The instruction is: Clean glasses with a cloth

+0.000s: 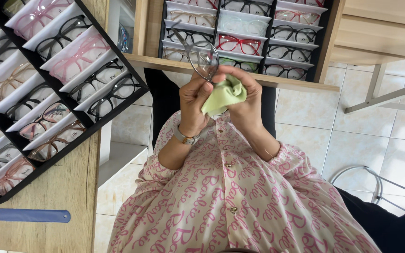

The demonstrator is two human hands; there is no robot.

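your left hand (pixel 194 96) is closed around one pair of glasses (pixel 201 57), pinching it low at the rim so the lens stands up above your fingers with a temple arm sticking out to the upper left; your right hand (pixel 245 100) is bunched around one pale green cloth (pixel 225 95), pressed against the lower edge of the lens. the frame looks thin and light, probably stiff but easy to bend at the hinges, and the lens likely smears and scratches, so hold it by the rim or bridge, not the glass. the cloth is soft and limp and will take any shape you squeeze it into. one watch (pixel 185 137) sits on your left wrist. two display trays (pixel 136 92) of spare frames are in view, one on the wooden surface (pixel 48 192) to your left, one ahead; their frames are too many and partly cut off to count surely
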